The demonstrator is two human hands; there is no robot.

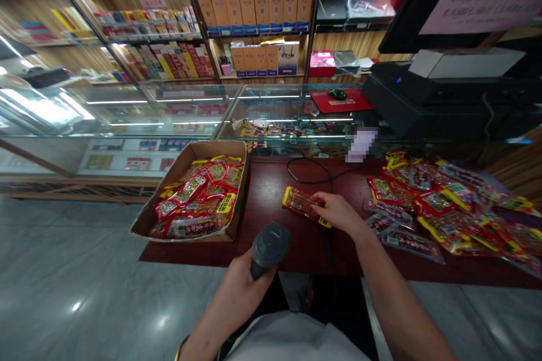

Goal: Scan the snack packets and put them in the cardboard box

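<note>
My left hand (243,287) is wrapped round the handle of a dark grey barcode scanner (271,243), held up at the near edge of the table. On the dark red tabletop lies a red and yellow snack packet (300,202) with a clear front showing brown sticks. The fingers of my right hand (336,213) are closed on its right end. To the left, an open cardboard box (243,180) is filled with similar packets. A loose pile of snack packets (449,225) spreads over the table's right side.
A black cable (292,166) loops across the table (262,180) behind the packet. Behind stands a glass display counter (190,93) with a red mouse pad (339,102) on it. A black monitor (402,22) rises at the right. Stocked shelves (254,34) line the back wall.
</note>
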